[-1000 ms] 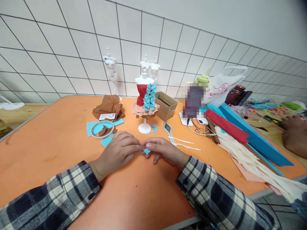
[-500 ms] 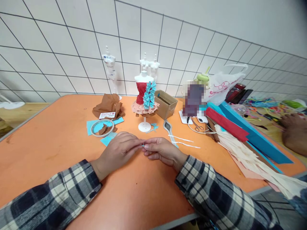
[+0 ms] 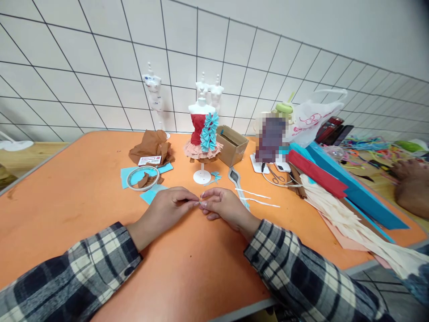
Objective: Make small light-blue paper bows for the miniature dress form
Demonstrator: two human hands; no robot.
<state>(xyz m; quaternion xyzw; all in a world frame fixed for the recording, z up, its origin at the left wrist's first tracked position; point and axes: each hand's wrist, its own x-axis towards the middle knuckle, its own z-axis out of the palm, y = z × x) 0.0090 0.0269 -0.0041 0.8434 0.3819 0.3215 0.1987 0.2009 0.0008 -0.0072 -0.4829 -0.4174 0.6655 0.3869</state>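
Observation:
My left hand (image 3: 169, 212) and my right hand (image 3: 231, 210) meet above the orange table (image 3: 161, 268), fingertips pinched together. A tiny piece of light blue paper is between them, almost hidden by the fingers. Just beyond stands a small white dress form (image 3: 202, 107), wearing a red bodice, a pink ruffled skirt and a light blue ruffle down one side. Light blue paper scraps (image 3: 216, 176) lie beside its base. A flat grey tool (image 3: 235, 177) and two thin white strips (image 3: 256, 194) lie beyond my right hand. Past my left hand is a roll of tape (image 3: 129, 183) on light blue paper (image 3: 151, 195).
Crumpled brown paper (image 3: 150, 145) lies behind the roll. A cardboard box (image 3: 231, 152) stands right of the dress form. Scissors (image 3: 277, 179), a red paper roll (image 3: 315, 172) and cream paper (image 3: 335, 205) lie at right. Another person's bare limb (image 3: 410, 185) shows at far right.
My left fingers have drawn back and down slightly, now pinching with thumb and finger. My right fingers have lifted a little. The light blue piece shows less than before.

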